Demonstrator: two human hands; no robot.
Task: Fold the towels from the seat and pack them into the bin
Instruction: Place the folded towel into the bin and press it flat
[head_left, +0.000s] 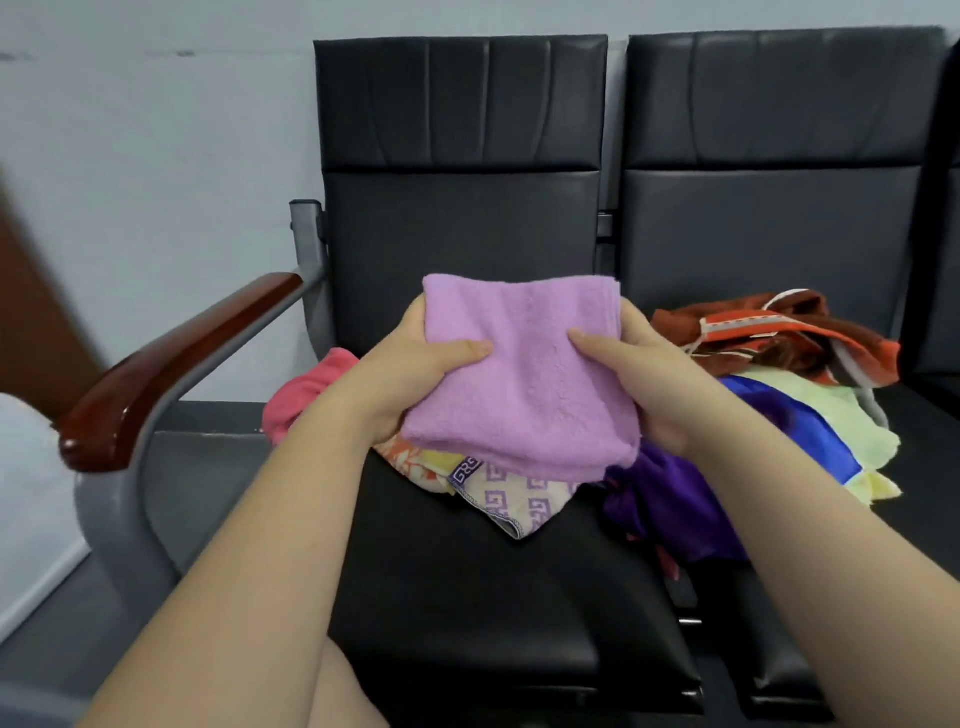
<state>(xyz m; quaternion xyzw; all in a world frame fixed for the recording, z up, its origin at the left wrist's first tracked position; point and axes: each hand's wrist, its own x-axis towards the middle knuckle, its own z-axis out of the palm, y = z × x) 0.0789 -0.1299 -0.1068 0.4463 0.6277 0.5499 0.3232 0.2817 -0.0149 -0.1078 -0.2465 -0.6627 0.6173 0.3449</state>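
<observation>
**Folded lilac towel, held over black seat**

Lilac towel (524, 374): folded to a thick square, lifted between both hands above the seat (467, 597). Left hand (410, 379): grips its left edge, thumb on top, fingers beneath. Right hand (639, 374): grips the right edge likewise. Beneath, loose: pink towel (306, 400), patterned cream towel (514, 499), purple cloth (670, 509), yellow towel (831, 421), rust-brown cloth (779, 332). Wooden armrest (171, 364) at left.

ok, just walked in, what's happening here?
A person holds a folded lilac towel in both hands, left hand and right hand, thumbs on top, above a black seat. Behind and under it lies a crumpled heap: a pink towel, a patterned towel, a purple cloth, a pale yellow towel and a rust-red towel. No bin is in view.
</observation>
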